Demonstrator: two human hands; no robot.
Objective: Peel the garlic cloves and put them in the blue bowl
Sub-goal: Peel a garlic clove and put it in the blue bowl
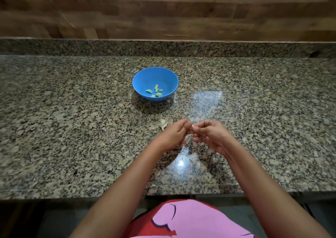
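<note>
Speckled granite counter [72, 128]; round blue bowl [143, 77] holds smooth peeled cloves [156, 91].

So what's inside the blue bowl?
The blue bowl holds about six peeled cloves, lying near its front. Nothing covers them, though the near wall hides a bit of the bottom.

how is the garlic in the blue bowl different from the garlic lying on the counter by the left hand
The cloves in the bowl are peeled, smooth and pale green; the garlic on the counter still has dry, papery, whitish skin. The cloves in the bowl are small separate pieces lying inside the blue bowl; the garlic on the counter is one larger piece resting on the granite beside the left hand. No hand touches either.
</note>
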